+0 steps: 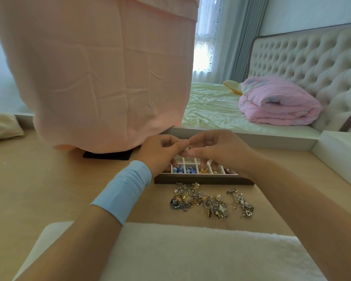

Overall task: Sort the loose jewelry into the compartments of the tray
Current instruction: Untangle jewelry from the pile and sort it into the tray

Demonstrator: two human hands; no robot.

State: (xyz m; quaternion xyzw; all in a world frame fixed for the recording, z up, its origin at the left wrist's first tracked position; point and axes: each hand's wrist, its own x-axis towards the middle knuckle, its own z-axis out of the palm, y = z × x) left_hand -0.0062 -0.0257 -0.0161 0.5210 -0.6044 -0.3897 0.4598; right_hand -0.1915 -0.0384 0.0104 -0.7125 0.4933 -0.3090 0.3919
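Left hand (162, 152): pinches small silver jewelry piece (189, 148)
Right hand (217, 151): pinches it too
Dark wooden compartment tray (203, 181): beneath hands
Tangled metal jewelry heap (201, 201): beside tray

Soft daylight from window (203, 55); edges bowed, perhaps slightly blurred.

No readable text anywhere — no labels, brands, numbers or signs on anything in view.
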